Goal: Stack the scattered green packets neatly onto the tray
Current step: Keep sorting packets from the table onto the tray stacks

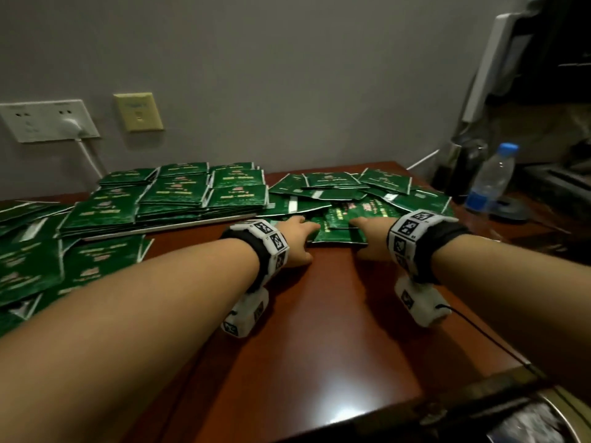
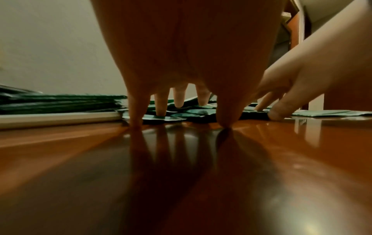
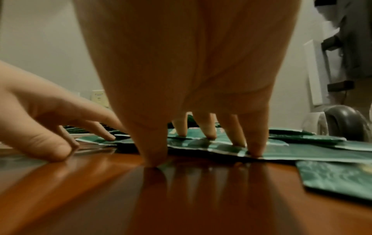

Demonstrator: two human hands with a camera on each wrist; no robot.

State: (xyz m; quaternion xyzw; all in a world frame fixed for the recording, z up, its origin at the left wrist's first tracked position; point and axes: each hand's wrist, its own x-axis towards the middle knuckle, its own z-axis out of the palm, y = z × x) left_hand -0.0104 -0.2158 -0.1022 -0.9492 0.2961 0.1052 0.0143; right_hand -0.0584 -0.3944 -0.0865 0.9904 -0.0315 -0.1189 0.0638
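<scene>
A pale tray (image 1: 198, 222) at the back left carries neat stacks of green packets (image 1: 179, 193); its white rim (image 2: 60, 118) also shows in the left wrist view. Loose green packets (image 1: 367, 190) lie scattered to the tray's right. Both hands reach onto the near edge of this pile. My left hand (image 1: 305, 231) has straight, spread fingers (image 2: 179, 101) touching the packets (image 2: 181, 114), thumb and little finger on the wood. My right hand (image 1: 363, 227) presses its straight fingers (image 3: 209, 130) down on the packets (image 3: 292, 151), thumb tip on the table. Neither hand grips anything.
More green packets (image 1: 35, 263) spill over the table left of the tray. A water bottle (image 1: 491, 179) and a dark kettle (image 1: 465, 169) stand at the back right. Wall sockets (image 1: 48, 119) with a plugged cable sit behind. The brown table (image 1: 319, 314) ends at the lower right.
</scene>
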